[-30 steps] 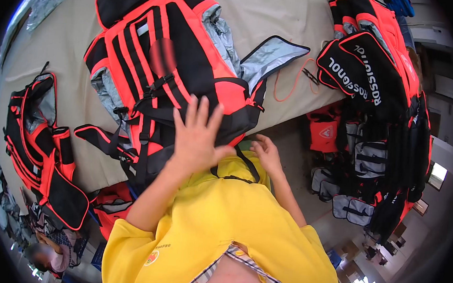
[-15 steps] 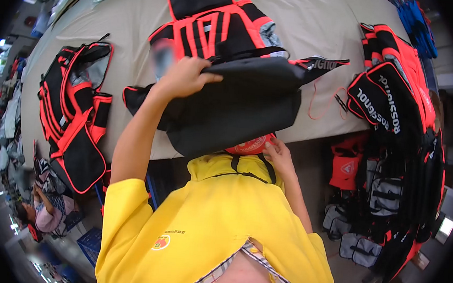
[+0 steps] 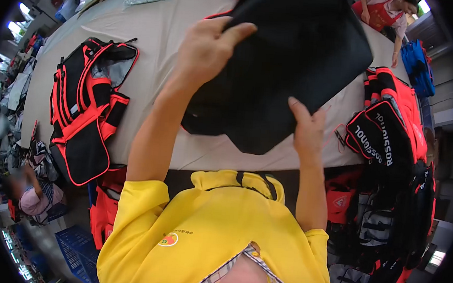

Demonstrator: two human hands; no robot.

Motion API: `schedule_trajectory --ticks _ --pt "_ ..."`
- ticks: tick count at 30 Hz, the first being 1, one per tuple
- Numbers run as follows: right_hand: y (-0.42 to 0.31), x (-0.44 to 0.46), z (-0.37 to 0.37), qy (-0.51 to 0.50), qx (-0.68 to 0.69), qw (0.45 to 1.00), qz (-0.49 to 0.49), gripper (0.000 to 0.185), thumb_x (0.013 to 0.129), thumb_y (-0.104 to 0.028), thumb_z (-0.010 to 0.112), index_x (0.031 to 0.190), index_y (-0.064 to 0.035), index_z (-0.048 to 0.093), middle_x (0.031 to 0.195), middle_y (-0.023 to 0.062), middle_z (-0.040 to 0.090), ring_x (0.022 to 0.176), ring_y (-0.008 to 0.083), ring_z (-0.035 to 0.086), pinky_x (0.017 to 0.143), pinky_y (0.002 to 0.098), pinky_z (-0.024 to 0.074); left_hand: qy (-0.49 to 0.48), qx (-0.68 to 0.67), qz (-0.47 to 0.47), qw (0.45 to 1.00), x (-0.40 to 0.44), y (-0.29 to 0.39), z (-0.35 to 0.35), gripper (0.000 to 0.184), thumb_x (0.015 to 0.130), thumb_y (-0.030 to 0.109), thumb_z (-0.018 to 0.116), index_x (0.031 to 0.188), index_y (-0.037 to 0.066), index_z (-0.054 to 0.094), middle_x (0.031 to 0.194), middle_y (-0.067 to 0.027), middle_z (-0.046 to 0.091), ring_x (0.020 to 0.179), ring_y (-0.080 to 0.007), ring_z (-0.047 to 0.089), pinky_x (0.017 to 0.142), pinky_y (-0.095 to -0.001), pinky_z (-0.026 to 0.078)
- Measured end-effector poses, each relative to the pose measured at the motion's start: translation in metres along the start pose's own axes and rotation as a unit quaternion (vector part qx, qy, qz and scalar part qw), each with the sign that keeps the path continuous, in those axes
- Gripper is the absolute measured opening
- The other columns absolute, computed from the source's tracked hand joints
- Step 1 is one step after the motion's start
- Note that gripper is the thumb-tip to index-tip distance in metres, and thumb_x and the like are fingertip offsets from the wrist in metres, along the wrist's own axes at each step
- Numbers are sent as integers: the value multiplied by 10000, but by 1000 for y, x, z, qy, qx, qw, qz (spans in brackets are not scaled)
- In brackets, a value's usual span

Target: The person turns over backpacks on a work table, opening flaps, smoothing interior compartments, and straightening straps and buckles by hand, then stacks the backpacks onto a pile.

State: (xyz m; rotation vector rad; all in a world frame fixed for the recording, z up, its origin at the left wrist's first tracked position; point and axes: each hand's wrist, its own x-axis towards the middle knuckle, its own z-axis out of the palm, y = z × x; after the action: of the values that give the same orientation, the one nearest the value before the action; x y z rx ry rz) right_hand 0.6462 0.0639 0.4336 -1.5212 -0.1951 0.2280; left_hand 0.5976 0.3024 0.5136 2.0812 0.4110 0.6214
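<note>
In the head view a large black fabric panel of a bag (image 3: 279, 66) is raised before me, tilted over the table. At its upper left edge my left hand (image 3: 207, 48) is closed on it, thumb lying across the dark fabric. My right hand (image 3: 309, 129) grips the panel's lower right edge, with the thumb on the near side. Bits of red trim show behind the panel at the top. The rest of the bag is hidden behind it.
A black and red bag (image 3: 90, 105) lies on the cloth-covered table (image 3: 155, 105) at the left. Several black and red bags (image 3: 390, 126) are piled at the right edge. A person in a red apron (image 3: 382, 13) stands at the far right, and another person (image 3: 39, 196) is at lower left.
The black panel has been lifted and turned toward the upper right. My left hand moved up with it. My right hand left the round red piece near my waist and took hold of the panel.
</note>
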Motion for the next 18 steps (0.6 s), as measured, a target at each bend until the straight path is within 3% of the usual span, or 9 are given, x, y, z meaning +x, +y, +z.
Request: schedule_trajectory --ticks 1,3,7,10,12,14,15,16,18 --pt "-32 8 -3 23 -52 998 -27 276 898 -127 736 1101 53 690 995 73 722 887 155 659 805 288 533 38 -86 -18 995 -8 5 -15 412 972 386 691 949 -22 740 656 -46 653 652 -97 605 617 -289 472" --pt "-142 11 -1 -129 -46 989 -49 339 887 -102 709 1168 82 656 986 102 739 843 160 690 769 280 543 178 -376 -31 909 -53 6 -9 411 1054 316 593 1135 -75 688 935 -56 727 763 -124 644 712 -278 526" --pt "-162 9 16 -308 -363 834 -280 573 821 -4 650 1385 -5 553 1153 290 672 1039 364 700 935 385 553 269 -282 -132 912 -157 -74 70 530 1066 429 552 1211 -71 645 1123 -66 702 984 -127 598 859 -306 491" --pt "-98 -3 34 -413 -495 701 -305 843 768 -29 722 1536 -31 375 1392 334 517 1296 492 529 1079 477 472 160 -335 -325 870 -219 -127 115 548 1057 467 551 1232 -45 639 1163 -85 710 1014 -143 629 871 -313 498" --pt "-12 -14 38 -435 -550 639 -318 709 838 -45 607 1521 -25 420 1423 340 494 1326 520 489 1116 494 423 -72 -456 -546 699 -248 -143 121 554 1042 484 564 1257 -22 629 1176 -100 725 1028 -157 666 872 -315 517" --pt "90 -31 28 -462 -586 599 -291 674 864 -75 561 1522 -21 427 1465 343 464 1361 504 464 1155 520 372 -167 -358 -503 769 -281 -160 116 482 1037 420 592 1229 -18 649 1146 -117 742 1031 -167 685 883 -318 531" --pt "142 -42 18 -448 -590 603 -295 712 841 -111 642 1516 -23 433 1487 319 455 1412 481 414 1186 529 327 -188 -314 -412 834 -299 -175 113 396 1042 340 598 1191 -20 670 1087 -103 752 994 -163 691 857 -298 530" --pt "165 -52 9 -458 -587 603 -285 712 841 -111 642 1516 -23 433 1487 319 455 1412 481 414 1186 529 327 -137 -266 -381 875 -308 -173 104 341 1041 294 606 1133 -24 687 1025 -100 753 949 -159 696 837 -290 530" --pt "188 -69 -11 -408 -572 653 -282 778 804 -169 743 1508 -33 441 1503 288 452 1454 453 369 1208 535 286 -5 -285 -470 835 -310 -170 80 334 1039 292 614 1128 -25 671 960 -73 740 901 -149 687 811 -289 530"
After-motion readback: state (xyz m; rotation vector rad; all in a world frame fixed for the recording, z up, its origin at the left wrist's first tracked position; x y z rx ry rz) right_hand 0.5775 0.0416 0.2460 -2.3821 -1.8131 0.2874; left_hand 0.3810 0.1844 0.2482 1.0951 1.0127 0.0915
